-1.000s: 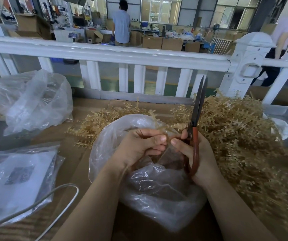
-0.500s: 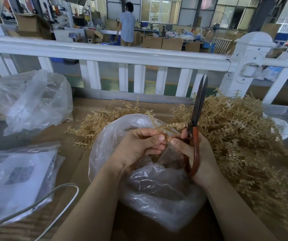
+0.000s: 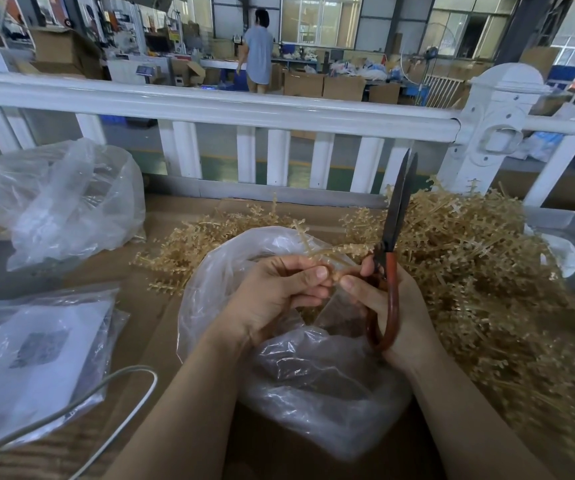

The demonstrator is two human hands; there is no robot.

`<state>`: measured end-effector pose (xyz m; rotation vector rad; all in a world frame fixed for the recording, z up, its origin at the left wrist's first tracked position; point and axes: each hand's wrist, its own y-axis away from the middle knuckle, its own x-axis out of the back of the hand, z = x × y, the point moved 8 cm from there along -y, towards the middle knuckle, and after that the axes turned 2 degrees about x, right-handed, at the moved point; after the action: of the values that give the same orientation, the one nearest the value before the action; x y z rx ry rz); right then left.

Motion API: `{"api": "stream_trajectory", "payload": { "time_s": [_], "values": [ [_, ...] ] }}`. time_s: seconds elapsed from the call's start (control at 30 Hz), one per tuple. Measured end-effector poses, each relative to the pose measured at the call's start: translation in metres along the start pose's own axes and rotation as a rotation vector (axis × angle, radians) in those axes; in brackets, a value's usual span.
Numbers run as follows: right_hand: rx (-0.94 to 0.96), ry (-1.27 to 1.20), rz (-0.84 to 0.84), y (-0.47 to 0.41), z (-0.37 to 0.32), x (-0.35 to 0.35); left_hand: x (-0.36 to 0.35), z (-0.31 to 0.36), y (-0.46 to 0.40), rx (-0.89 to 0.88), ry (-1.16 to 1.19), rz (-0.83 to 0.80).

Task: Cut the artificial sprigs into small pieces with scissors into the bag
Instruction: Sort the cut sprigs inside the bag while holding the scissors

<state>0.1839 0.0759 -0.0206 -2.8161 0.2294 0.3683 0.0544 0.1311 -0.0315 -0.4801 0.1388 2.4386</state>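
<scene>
Tan plastic sprig [image 3: 327,252], now drawn closer over the clear bag [image 3: 314,375], is pinched in the left hand [image 3: 279,296] while the right hand [image 3: 393,306] grips nearly closed scissors [image 3: 395,220] pointing up, suggesting no cut has begun, the heap of sprigs [image 3: 480,271] to the right.

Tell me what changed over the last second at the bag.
Little. The sprig pinched between the left hand and right hand shifted slightly. The scissors stay upright and nearly closed in the right hand, above the bag.
</scene>
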Motion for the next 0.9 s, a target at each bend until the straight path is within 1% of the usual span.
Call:
{"api": "stream_trajectory", "payload": {
  "time_s": [0.1,0.2,0.27,0.33,0.4,0.5,0.57,0.63,0.73,0.8,0.83,0.87,0.9],
  "values": [
    [0.002,0.044,0.02,-0.001,0.001,0.003,0.001,0.003,0.0,-0.039,-0.001,0.012],
    [-0.008,0.097,0.037,-0.002,0.005,0.007,0.003,0.013,0.0,-0.166,-0.059,0.061],
    [-0.016,0.09,0.039,-0.003,0.007,0.007,0.007,0.023,0.002,-0.313,-0.148,0.148],
    [-0.028,0.08,0.039,-0.003,0.008,0.007,0.013,0.034,0.01,-0.476,-0.293,0.287],
    [-0.044,0.053,0.045,-0.002,0.01,0.008,0.015,0.047,0.021,-0.661,-0.511,0.437],
    [-0.055,-0.004,0.031,-0.002,0.012,0.007,0.006,0.061,0.039,-0.935,-0.803,0.586],
    [-0.057,-0.028,0.012,-0.003,0.012,0.006,0.002,0.065,0.048,-1.049,-0.899,0.664],
    [-0.056,-0.054,0.005,-0.002,0.011,0.006,-0.001,0.066,0.054,-1.125,-0.932,0.702],
    [-0.056,-0.051,0.007,-0.002,0.01,0.005,-0.004,0.068,0.059,-1.184,-0.951,0.734],
    [-0.051,-0.053,0.016,-0.001,0.01,0.005,-0.004,0.068,0.057,-1.156,-0.927,0.706],
    [-0.045,-0.054,0.019,-0.001,0.009,0.005,-0.001,0.067,0.053,-1.082,-0.878,0.691],
    [-0.038,-0.043,0.02,-0.001,0.008,0.005,0.006,0.065,0.047,-0.952,-0.794,0.699],
    [-0.03,-0.019,0.019,-0.002,0.008,0.005,0.017,0.059,0.038,-0.777,-0.688,0.711]
  ]
}}
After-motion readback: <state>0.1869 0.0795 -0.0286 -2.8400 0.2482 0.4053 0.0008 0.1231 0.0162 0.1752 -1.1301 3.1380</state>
